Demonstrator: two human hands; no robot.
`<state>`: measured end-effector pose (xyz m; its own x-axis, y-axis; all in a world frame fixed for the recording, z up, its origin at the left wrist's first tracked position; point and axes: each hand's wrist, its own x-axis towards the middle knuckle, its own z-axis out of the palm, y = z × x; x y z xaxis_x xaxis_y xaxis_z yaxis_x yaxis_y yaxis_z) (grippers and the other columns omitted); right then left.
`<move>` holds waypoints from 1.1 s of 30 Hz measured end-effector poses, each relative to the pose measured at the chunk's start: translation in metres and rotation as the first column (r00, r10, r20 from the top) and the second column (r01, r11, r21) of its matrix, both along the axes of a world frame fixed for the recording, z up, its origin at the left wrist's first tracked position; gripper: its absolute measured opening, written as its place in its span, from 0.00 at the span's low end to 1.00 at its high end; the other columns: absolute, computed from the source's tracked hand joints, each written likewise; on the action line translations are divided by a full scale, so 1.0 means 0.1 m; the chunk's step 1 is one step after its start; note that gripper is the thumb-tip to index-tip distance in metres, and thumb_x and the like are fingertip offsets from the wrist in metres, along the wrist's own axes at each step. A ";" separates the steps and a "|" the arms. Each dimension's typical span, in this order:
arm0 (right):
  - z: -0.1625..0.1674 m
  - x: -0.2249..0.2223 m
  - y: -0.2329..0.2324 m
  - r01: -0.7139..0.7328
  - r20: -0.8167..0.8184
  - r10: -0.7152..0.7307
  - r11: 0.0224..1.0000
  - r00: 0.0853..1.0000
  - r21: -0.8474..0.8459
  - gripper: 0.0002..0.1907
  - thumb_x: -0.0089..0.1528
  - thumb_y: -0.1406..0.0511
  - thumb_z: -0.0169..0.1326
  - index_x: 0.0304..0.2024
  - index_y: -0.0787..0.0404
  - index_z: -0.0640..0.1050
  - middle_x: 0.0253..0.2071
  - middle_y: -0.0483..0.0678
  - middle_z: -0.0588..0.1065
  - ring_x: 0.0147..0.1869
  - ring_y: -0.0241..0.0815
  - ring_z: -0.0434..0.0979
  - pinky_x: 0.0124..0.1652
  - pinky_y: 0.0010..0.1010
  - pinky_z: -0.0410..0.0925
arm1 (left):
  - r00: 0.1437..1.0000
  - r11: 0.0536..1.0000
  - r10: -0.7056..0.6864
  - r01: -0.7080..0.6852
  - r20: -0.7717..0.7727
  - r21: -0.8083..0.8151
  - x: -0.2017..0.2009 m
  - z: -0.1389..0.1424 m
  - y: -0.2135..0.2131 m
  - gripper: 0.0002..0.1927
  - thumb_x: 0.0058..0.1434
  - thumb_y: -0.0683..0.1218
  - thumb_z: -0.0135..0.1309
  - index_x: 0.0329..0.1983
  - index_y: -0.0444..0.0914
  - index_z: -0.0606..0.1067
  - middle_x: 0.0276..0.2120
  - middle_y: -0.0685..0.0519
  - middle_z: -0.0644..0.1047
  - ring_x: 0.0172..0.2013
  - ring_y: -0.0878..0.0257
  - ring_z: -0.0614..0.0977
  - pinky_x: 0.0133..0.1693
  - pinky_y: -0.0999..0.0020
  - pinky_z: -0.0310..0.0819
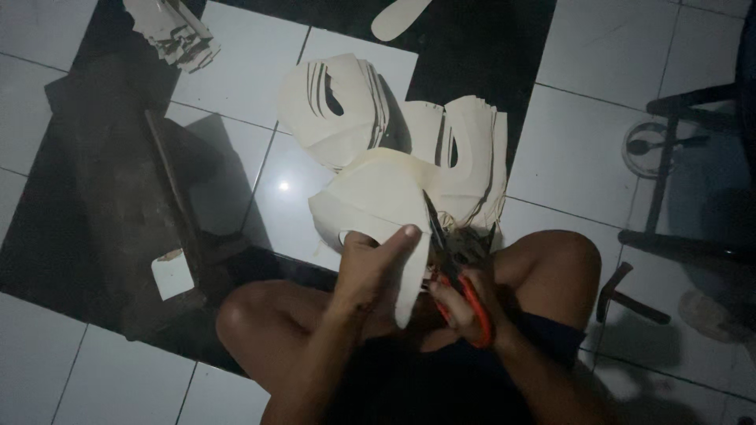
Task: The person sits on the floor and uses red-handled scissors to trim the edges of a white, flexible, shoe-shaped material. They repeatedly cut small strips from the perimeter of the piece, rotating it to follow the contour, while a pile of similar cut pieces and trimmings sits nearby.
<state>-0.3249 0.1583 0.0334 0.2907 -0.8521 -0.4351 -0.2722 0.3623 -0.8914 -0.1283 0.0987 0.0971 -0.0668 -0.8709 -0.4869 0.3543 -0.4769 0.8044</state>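
**Cutting a cream sheet over a tiled floor**

We look down at a floor of white tiles (575, 149) crossed by broad black bands, dim but for one small glint of light. To our left lies a long dark plank (169, 189), with a small white block (172, 274) at its near end. Ahead of us, pale cut-out pieces (346, 102) with curved slots lie fanned in overlapping stacks, and another pale stack (175, 33) sits at the far left corner. A dark chair frame (677, 173) stands at the right, and a hammer (622, 295) lies on the tiles just beside our right knee.

Between our bare knees we hold a cream curved sheet (378, 201). Our left hand (370, 264) grips its near edge, thumb stretched along the surface and fingers tucked beneath. Our right hand (465, 303) is wrapped tight around the red handles of a pair of pliers-like cutters (453, 252), whose dark blades meet the sheet's right edge.
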 end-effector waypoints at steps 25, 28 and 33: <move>-1.01 -0.32 0.24 -0.101 0.440 -0.084 0.919 0.894 0.381 0.17 0.69 0.55 0.43 0.30 0.55 0.75 0.21 0.41 0.69 0.22 0.33 0.68 0.25 0.27 0.64 | 0.981 0.984 -0.105 0.127 0.166 -0.125 0.09 -0.18 -0.03 0.18 0.61 0.49 0.62 0.44 0.29 0.81 0.35 0.49 0.84 0.36 0.63 0.84 0.38 0.67 0.80; -1.14 -0.30 0.35 -0.128 0.511 -0.083 0.923 0.856 0.364 0.23 0.73 0.54 0.44 0.25 0.55 0.70 0.18 0.41 0.64 0.19 0.31 0.64 0.22 0.25 0.61 | 0.963 0.990 -0.112 0.131 0.245 -0.061 0.21 -0.20 -0.10 0.19 0.62 0.51 0.59 0.43 0.30 0.81 0.34 0.47 0.85 0.34 0.61 0.85 0.37 0.66 0.81; -0.77 -0.26 0.37 -0.066 0.389 -0.029 0.971 0.921 0.230 0.23 0.71 0.55 0.48 0.23 0.58 0.72 0.18 0.44 0.67 0.20 0.33 0.66 0.25 0.28 0.63 | 0.947 0.974 -0.119 0.170 0.298 -0.149 0.30 -0.18 -0.14 0.19 0.63 0.52 0.61 0.41 0.28 0.82 0.32 0.44 0.84 0.33 0.59 0.84 0.34 0.65 0.78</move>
